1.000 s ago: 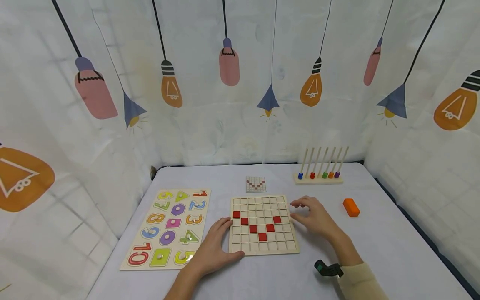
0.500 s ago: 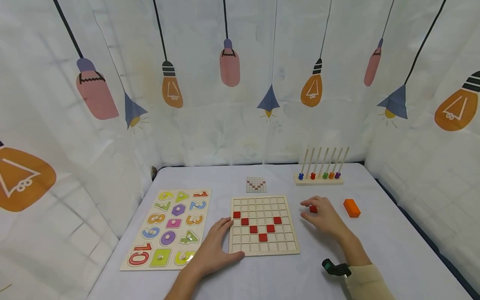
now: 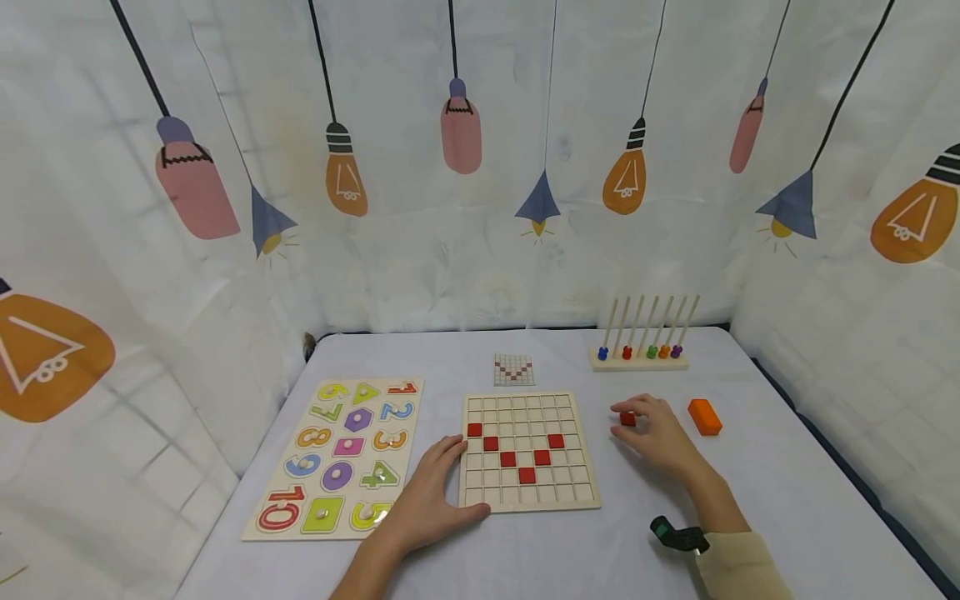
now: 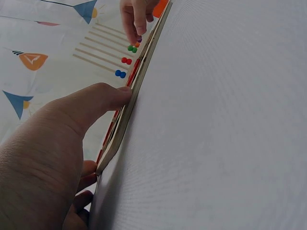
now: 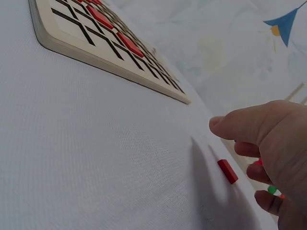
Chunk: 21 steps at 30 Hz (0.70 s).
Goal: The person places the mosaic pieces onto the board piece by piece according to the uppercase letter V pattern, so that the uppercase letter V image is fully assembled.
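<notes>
A wooden grid board [image 3: 532, 507] lies on the white-covered table, several red square tiles set in it in a V-like pattern. My left hand [image 3: 426, 498] rests at its lower left corner, thumb along the near edge and fingers along the left side. In the left wrist view the thumb touches the board's edge [image 4: 125, 115]. Right of the board, my right hand [image 3: 660, 437] hovers over a loose red tile [image 3: 627, 418]. The right wrist view shows that tile [image 5: 228, 171] lying on the cloth, apart from the thumb and loosely bent fingers.
A small pattern card [image 3: 513, 370] lies behind the board. A number-and-shape puzzle board [image 3: 408, 387] is at left. At the back right stands a peg rack [image 3: 637, 363] with coloured beads; an orange block [image 3: 705, 417] sits beyond my right hand. Cloth walls surround the table.
My right hand has moved right, away from the board's right edge, to above the loose red tile, which has come into sight. The left hand and the board have stayed in place.
</notes>
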### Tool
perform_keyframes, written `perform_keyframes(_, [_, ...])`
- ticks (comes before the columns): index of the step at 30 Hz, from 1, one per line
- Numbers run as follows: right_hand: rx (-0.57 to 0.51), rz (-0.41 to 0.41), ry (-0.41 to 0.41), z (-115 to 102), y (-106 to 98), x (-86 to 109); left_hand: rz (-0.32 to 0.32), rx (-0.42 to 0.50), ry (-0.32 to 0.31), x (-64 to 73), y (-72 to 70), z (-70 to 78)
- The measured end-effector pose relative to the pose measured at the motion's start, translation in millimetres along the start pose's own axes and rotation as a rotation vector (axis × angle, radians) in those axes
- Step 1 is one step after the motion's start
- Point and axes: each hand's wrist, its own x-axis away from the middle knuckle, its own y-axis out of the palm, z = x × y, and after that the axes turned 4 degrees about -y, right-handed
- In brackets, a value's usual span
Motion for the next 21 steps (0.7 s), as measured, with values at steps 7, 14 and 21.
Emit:
perform_keyframes(7, [-0.007, 0.006, 0.033, 7, -1, -1.1, -0.007, 0.009, -0.003, 0.8, -0.2, -0.5])
perform_keyframes(14, [0.004, 0.006, 0.073, 13, -2, 0.6, -0.008, 0.007, -0.004, 0.2, 0.5, -1.4])
perform_keyframes(21, [0.001, 0.005, 0.073, 13, -1, 1.8, -0.014, 0.001, -0.007, 0.2, 0.6, -2.2])
